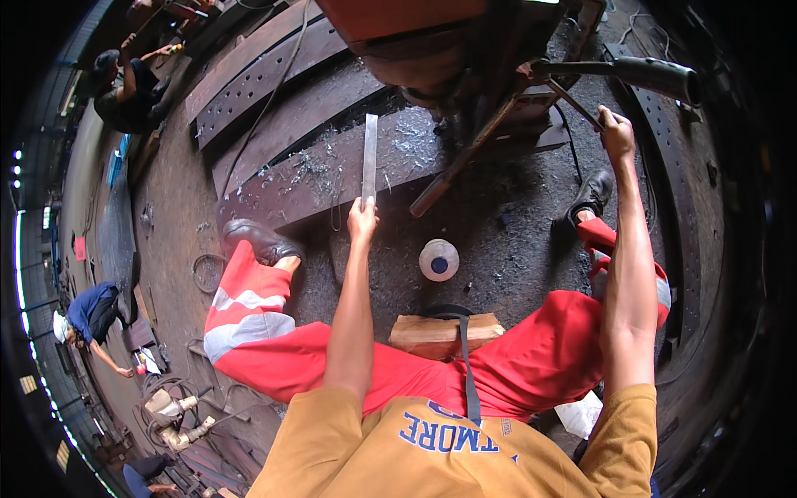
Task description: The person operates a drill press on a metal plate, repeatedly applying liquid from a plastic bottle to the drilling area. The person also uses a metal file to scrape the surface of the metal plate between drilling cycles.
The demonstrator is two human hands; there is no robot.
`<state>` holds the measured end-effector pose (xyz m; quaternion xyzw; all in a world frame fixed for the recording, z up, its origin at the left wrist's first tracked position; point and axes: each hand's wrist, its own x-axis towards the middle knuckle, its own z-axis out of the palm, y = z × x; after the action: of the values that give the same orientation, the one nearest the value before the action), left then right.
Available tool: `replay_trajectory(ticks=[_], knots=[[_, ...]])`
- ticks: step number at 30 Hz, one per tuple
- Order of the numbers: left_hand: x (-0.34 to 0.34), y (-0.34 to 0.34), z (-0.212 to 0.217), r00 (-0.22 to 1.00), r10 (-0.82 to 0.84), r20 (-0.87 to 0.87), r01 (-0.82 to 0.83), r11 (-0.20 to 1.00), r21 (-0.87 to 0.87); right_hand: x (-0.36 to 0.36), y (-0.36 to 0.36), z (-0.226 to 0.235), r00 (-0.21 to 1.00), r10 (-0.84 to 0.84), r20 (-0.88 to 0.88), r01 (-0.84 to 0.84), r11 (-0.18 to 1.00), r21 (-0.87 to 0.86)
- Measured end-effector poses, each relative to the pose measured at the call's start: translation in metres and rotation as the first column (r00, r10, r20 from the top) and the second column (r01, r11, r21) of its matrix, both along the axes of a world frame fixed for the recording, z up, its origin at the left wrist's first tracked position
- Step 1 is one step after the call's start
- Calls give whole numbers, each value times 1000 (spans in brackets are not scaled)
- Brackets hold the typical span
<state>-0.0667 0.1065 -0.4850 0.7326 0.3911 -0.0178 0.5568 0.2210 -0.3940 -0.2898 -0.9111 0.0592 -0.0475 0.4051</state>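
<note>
My left hand (363,220) is closed around the near end of a flat metal strip (370,158), which points away from me over a dark steel plate (290,187) strewn with metal shavings. Up at the right, my right hand (616,134) wraps round the end of a thin lever (574,104). That lever comes off the hub of a dark machine (415,58) standing at the far middle. Two more arms spread from the same hub: a rusty bar (465,158) slanting toward me and a thick dark pipe (656,79). The machine's underside is in shadow.
Between my feet stands a whitish plastic bottle (438,260) with a blue cap. A wooden block (415,334) lies closer to me. Plates with drilled holes (241,108) are at the far left, with a cable across them. Other people (91,311) work along the left side.
</note>
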Motion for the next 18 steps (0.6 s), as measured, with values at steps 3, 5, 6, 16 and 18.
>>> replay_trajectory(ticks=[3, 5, 6, 16, 18], knots=[[16, 4, -6, 994, 107, 16, -107, 994, -23, 0, -9, -5, 999, 37, 4, -37, 999, 27], [18, 18, -25, 917, 336, 215, -294, 934, -203, 5, -7, -6, 997, 50, 62, -53, 997, 56], [7, 34, -39, 914, 382, 138, -392, 919, 50, 6, 2, -5, 997, 60, 39, -62, 995, 72], [-35, 36, -23, 925, 380, -6, -266, 657, 705, 3, -8, -10, 993, 57, 103, -66, 994, 82], [-41, 53, -28, 954, 295, -49, -228, 823, 519, 3, -4, -9, 993, 72, 97, -82, 991, 107]])
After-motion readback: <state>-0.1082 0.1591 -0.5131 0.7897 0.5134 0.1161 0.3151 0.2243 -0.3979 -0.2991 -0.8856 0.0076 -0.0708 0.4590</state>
